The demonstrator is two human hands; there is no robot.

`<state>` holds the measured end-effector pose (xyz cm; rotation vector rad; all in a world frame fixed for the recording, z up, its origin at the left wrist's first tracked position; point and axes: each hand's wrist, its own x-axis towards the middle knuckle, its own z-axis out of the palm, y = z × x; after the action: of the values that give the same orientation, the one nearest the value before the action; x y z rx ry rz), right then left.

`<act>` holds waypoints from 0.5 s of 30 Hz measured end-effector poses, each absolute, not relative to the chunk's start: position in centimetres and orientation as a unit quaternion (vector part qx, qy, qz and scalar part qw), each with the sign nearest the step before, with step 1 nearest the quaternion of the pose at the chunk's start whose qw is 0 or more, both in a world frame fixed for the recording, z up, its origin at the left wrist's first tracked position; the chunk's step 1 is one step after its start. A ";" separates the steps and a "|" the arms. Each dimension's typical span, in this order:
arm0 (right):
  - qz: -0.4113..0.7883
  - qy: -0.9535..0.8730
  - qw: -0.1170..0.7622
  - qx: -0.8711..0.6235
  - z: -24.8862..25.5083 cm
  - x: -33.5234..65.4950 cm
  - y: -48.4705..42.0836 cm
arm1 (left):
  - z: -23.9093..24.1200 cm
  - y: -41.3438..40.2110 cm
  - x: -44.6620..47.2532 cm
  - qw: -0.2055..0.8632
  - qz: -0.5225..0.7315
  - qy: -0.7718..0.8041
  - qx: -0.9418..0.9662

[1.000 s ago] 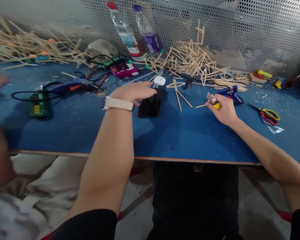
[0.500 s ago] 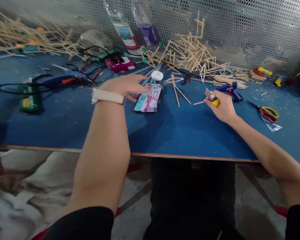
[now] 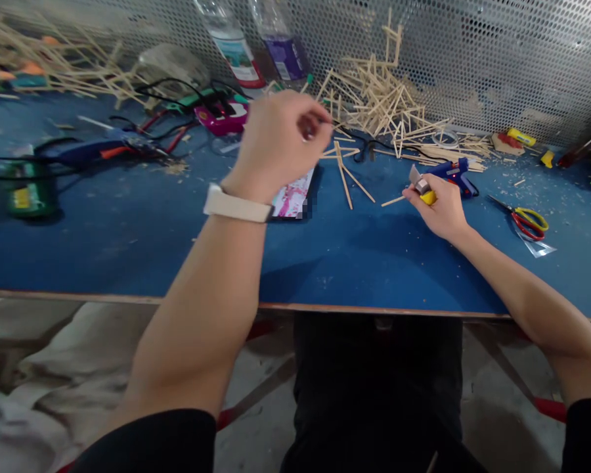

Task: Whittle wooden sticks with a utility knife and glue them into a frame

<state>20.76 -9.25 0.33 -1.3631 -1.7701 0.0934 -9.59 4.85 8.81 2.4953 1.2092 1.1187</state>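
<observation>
My left hand (image 3: 283, 148), with a pale watch band on its wrist, is raised over the phone (image 3: 294, 198) and covers much of it. Its thumb and fingertips are pinched together; whatever may be between them is too small to make out. On the right, my right hand (image 3: 439, 207) grips a yellow utility knife (image 3: 427, 197) whose metal blade points up and left. A short thin wooden stick (image 3: 393, 201) lies by its fingertips. Between the hands, several sticks (image 3: 345, 174) form a narrow angled shape on the blue table (image 3: 364, 263).
A blue glue gun (image 3: 453, 174) rests behind my right hand, with scissors (image 3: 529, 220) farther right. Piled sticks (image 3: 379, 102) and two bottles (image 3: 288, 59) stand against the perforated metal panel (image 3: 473, 52). A magenta power strip (image 3: 219, 118), cables and a green jar (image 3: 29, 190) are left.
My left hand has lifted off the phone's edge, moved right and up, and its fingers have closed into a pinch. The right hand with the knife has barely moved.
</observation>
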 end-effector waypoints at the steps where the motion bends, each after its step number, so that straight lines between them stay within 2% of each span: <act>1: 0.034 -0.705 0.443 -0.553 0.3 20.8 -9.3 | 8.3 4.2 -8.5 0.090 0.378 0.342 0.856; 4: 0.016 -0.686 0.458 -0.566 0.3 21.0 -9.3 | 6.6 2.0 -5.6 0.169 0.343 0.218 0.898; 7: 0.006 -0.674 0.467 -0.572 0.3 21.2 -9.2 | 4.7 0.6 -3.7 0.195 0.282 0.152 0.927; 10: 0.005 -0.675 0.477 -0.563 0.3 21.2 -9.2 | 3.4 0.2 -2.6 0.202 0.250 0.131 0.938; 15: -0.060 -0.658 0.494 -0.565 0.8 22.6 -8.7 | 2.7 0.3 -2.1 0.205 0.273 0.155 0.927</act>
<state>22.60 -8.69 0.82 -1.3694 -1.5950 -0.1451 -2.07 0.29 2.72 2.5851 0.4316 0.7626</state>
